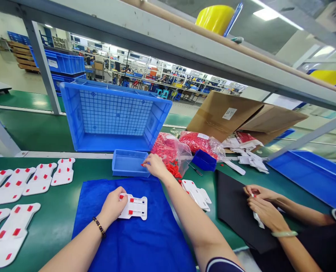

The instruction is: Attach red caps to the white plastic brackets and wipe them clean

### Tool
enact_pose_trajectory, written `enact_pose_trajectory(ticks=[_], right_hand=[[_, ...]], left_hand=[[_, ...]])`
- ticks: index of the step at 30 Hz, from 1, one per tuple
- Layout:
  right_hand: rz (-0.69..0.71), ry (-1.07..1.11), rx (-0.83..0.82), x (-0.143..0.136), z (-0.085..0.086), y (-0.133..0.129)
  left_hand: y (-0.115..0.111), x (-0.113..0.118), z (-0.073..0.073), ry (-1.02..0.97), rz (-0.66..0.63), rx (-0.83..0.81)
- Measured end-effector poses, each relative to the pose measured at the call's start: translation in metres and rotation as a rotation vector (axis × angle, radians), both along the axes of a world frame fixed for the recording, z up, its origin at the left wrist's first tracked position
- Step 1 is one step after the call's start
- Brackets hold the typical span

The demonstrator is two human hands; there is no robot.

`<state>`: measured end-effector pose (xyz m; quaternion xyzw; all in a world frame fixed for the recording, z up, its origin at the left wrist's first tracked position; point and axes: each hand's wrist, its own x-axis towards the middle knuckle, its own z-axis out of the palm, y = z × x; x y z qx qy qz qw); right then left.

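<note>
My left hand (113, 206), with a beaded bracelet at the wrist, grips the left end of a white plastic plate (139, 207) over a blue cloth (99, 241). Red clips (132, 200) sit on the plate; the thumb partly covers its left end. My right hand (155, 165) reaches to the right side of a shallow blue tray (128, 162), its fingers pinched on a small red piece (143, 164). Just right of that hand lies an open clear bag of red pieces (170, 155).
Finished-looking white plates with red clips (40, 179) line the left. More white plates (196, 194) lie right of the cloth. A large blue crate (113, 143) stands tilted behind. At right, a co-worker's hands (265, 206) work over a black sheet (233, 211). A cardboard box (213, 117) stands behind.
</note>
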<state>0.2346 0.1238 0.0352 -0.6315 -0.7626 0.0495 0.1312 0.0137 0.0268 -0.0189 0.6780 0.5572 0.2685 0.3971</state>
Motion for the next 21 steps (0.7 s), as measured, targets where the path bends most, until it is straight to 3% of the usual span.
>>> enact_pose_trajectory(ticks=[7,15,21], right_hand=[[-0.091,-0.156,-0.083,-0.021,-0.014,0.028],[-0.119,-0.205,-0.115,-0.022,-0.021,0.031],[-0.136,-0.125,-0.061,-0.012,-0.013,0.025]], left_hand=[[-0.002,0.000,0.001,-0.011,-0.007,0.013],[-0.001,0.000,-0.003,0.000,-0.006,0.023],[-0.001,0.000,0.000,0.004,0.009,0.042]])
